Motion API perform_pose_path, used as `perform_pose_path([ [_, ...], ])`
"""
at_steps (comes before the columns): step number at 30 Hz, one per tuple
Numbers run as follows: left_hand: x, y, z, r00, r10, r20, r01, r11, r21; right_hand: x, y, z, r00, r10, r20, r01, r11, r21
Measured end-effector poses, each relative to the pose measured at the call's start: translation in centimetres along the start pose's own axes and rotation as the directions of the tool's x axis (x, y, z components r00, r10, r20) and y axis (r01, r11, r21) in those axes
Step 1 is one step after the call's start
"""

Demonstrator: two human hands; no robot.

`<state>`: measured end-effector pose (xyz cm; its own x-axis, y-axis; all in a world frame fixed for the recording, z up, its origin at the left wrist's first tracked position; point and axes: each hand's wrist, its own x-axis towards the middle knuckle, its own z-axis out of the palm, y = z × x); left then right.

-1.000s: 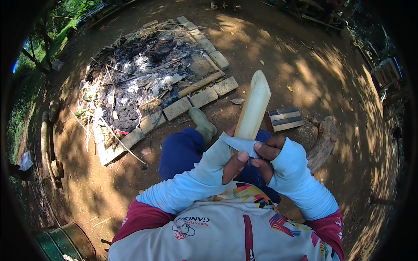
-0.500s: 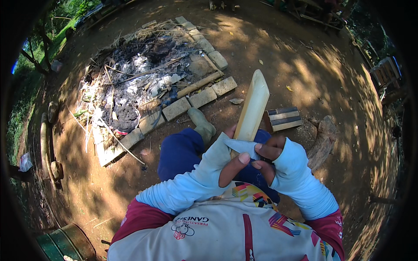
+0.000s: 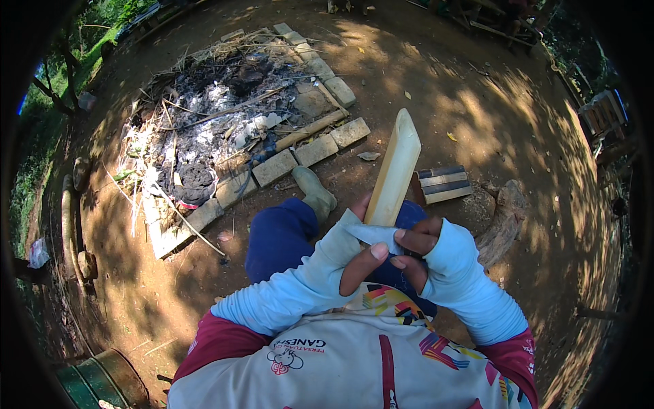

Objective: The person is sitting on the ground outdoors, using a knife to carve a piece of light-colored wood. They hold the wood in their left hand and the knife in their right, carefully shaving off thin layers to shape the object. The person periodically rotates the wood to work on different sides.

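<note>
A long pale piece of what looks like split bamboo (image 3: 394, 174), with a slanted, pointed tip, stands up in front of me. My left hand (image 3: 360, 262) is closed around its lower end, the fingers mostly hidden behind it and the thumb in front. Across the bamboo's base lies a flat grey-blue strip (image 3: 373, 234); its material is not clear. My right hand (image 3: 419, 251) pinches the strip's right end between bent fingers and thumb. Light blue sleeves cover both forearms and palms.
A brick-edged fire bed (image 3: 276, 168) full of ash and charred sticks lies ahead on the left. Dark-and-pale striped slats (image 3: 444, 185) rest to the right, beside a log (image 3: 505, 221). A green drum (image 3: 105, 380) stands at the lower left.
The grey-blue strip and both hands have shifted slightly, and the strip now lies flatter across the bamboo's base. My grip on the bamboo looks the same.
</note>
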<state>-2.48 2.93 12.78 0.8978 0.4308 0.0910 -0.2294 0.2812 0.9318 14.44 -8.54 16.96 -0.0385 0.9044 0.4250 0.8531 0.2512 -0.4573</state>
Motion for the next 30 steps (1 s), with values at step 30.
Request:
perform_pose_path([
  [30, 0.1, 0.1, 0.4, 0.985, -0.119, -0.126, 0.124, 0.992, 0.033, 0.5, 0.3, 0.0, 0.996, 0.035, -0.079, -0.036, 0.999, -0.011],
])
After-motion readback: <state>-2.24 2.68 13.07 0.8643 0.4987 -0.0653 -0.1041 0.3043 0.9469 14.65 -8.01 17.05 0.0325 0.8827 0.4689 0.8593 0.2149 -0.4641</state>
